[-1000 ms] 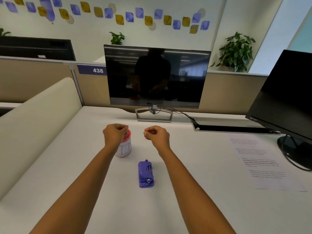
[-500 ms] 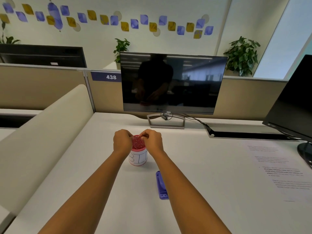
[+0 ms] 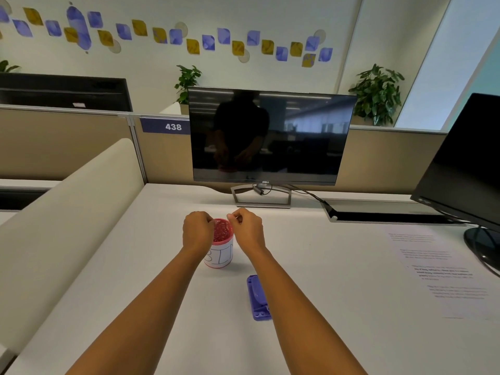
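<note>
Two hands: left hand (image 3: 198, 231) and right hand (image 3: 248, 230), fingers curled, flank the cup (image 3: 220, 257) rim; hold indiscernible.
Purple block (image 3: 257, 296): near the cup, on counter (image 3: 324, 269).

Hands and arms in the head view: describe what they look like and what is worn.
The left hand and right hand are bare: no gloves or rings show. The left forearm and right forearm are uncovered down to the bottom edge, with no sleeve, watch or bracelet in view.

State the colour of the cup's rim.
The cup's rim is pinkish red, best seen in the head view.
</note>
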Tool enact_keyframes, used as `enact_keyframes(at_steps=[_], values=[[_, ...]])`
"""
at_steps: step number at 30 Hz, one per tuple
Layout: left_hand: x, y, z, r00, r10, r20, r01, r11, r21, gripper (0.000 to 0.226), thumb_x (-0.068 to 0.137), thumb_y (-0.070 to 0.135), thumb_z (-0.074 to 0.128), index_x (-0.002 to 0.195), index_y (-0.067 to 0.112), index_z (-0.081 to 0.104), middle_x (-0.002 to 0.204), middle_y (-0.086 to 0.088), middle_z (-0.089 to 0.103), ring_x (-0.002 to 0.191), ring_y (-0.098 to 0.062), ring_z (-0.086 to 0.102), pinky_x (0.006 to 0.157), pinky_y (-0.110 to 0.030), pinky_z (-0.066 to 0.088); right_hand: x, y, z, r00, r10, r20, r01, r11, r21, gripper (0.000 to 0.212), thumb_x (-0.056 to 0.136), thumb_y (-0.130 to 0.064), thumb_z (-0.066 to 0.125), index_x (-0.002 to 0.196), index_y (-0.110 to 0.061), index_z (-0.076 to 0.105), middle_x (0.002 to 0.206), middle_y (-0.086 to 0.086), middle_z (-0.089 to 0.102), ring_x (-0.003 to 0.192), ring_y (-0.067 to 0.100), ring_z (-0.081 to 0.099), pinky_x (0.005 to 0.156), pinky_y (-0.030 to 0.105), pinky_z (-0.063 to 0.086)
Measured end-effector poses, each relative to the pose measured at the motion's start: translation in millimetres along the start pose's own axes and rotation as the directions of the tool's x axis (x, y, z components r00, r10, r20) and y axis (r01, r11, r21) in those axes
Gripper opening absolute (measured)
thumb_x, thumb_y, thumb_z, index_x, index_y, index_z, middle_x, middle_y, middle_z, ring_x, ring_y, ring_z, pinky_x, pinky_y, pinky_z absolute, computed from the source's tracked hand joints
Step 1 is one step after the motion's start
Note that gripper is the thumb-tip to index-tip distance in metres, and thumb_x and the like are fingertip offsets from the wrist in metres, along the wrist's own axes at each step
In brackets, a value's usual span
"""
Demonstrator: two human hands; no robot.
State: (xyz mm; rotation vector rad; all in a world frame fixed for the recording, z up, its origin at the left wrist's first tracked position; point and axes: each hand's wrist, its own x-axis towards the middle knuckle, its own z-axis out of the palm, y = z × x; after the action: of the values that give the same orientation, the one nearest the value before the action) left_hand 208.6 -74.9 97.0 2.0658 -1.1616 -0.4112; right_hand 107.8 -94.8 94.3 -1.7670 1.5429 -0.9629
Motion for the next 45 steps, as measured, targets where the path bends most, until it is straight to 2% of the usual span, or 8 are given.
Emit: enact_keyframes(at_steps=[6,12,19,31,42,45], values=[[-12,19,9,0.999,0.045,-0.018,-0.046,0.998,-0.047,0.033,0.091,0.024,0.054,0.117,0.004,0.061,0.121,-0.015,0.062,0.111,-0.031,0.058,0.093,-0.035,0.048,-3,28,-33,0.995,0.004,-0.102,-0.002,1.000,0.024,0.025,0.092,-0.022,0.054,0.109,-0.004,0.061,0.109,0.013,0.066,0.097,0.023,0.062,0.079,0.020,0.045],[-28,38,33,0.989,0.147,0.002,-0.146,0.987,-0.068,0.028,0.091,0.018,0.054,0.113,0.003,0.063,0.114,-0.015,0.066,0.102,-0.026,0.062,0.093,-0.032,0.047,-2,73,-73,0.983,0.044,-0.176,-0.049,0.998,-0.025,0.022,0.092,-0.018,0.054,0.107,-0.003,0.063,0.109,0.014,0.066,0.098,0.023,0.062,0.078,0.019,0.045],[-39,55,72,0.982,0.183,0.055,-0.178,0.981,-0.082,0.025,0.090,0.015,0.055,0.110,0.003,0.065,0.111,-0.014,0.067,0.097,-0.024,0.064,0.080,-0.023,0.046,4,123,-109,0.969,0.123,-0.214,-0.138,0.989,-0.057,0.019,0.091,-0.012,0.056,0.103,-0.002,0.066,0.107,0.015,0.067,0.097,0.025,0.064,0.077,0.019,0.045],[-31,74,145,0.977,0.130,0.168,-0.129,0.992,-0.013,0.031,0.091,0.021,0.055,0.116,0.005,0.061,0.117,-0.013,0.064,0.102,-0.025,0.062,0.094,-0.032,0.049,25,183,-135,0.971,0.169,-0.169,-0.187,0.978,-0.094,0.017,0.091,-0.011,0.056,0.101,-0.002,0.067,0.107,0.015,0.067,0.097,0.024,0.064,0.077,0.019,0.045],[-4,92,204,0.963,0.146,0.227,-0.151,0.988,0.007,0.025,0.090,0.016,0.055,0.110,0.004,0.065,0.112,-0.015,0.067,0.099,-0.026,0.063,0.091,-0.030,0.049,48,217,-135,0.985,0.160,-0.065,-0.169,0.974,-0.153,0.017,0.089,-0.012,0.059,0.102,-0.005,0.067,0.107,0.011,0.067,0.096,0.021,0.064,0.084,0.020,0.047],[1,95,218,0.958,0.165,0.236,-0.171,0.985,0.008,0.023,0.091,0.014,0.054,0.107,0.004,0.067,0.110,-0.015,0.068,0.098,-0.026,0.063,0.087,-0.029,0.049,52,220,-130,0.991,0.128,-0.036,-0.133,0.977,-0.166,0.019,0.088,-0.015,0.061,0.103,-0.005,0.067,0.106,0.010,0.066,0.086,0.015,0.059,0.081,0.018,0.046]])
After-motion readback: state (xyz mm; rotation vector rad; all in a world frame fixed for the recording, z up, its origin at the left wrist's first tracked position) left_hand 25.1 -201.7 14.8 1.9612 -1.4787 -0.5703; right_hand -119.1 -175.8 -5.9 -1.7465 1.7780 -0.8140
